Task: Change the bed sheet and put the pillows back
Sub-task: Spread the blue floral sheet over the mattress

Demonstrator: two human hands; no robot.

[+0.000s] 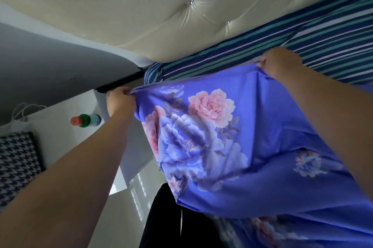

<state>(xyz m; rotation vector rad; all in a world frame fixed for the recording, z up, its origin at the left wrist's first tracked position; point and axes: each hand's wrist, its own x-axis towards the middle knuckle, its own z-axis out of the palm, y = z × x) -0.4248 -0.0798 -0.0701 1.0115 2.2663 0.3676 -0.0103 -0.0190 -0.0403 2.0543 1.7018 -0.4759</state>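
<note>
**Floral sheet stretched between my two hands at the head of the bed**

I have the blue floral sheet pinched by its top edge in both hands. My left hand is curled tight, its fingers closed over a bunched corner of the cloth. My right hand is likewise clenched, fingers folded around a gather of the same edge. Between the two sets of fingers the hem runs fairly taut, and below them the sheet hangs and billows in loose folds, pink and lilac peonies facing me, spilling down toward my body and off past my right forearm.

Just beyond my right fingers, and running behind the stretched edge, lies the striped bedding, navy, teal and white, covering the mattress up to the cream tufted headboard. Its corner shows just past my left fingers, close to the sheet's bunched end.

Out to the side of my left fingers stands a white bedside surface, and on it a green bottle with a red cap, well apart from my hand. Nearer my left elbow sits something in black-and-white houndstooth fabric. Below the hanging sheet is the glossy pale floor.
</note>
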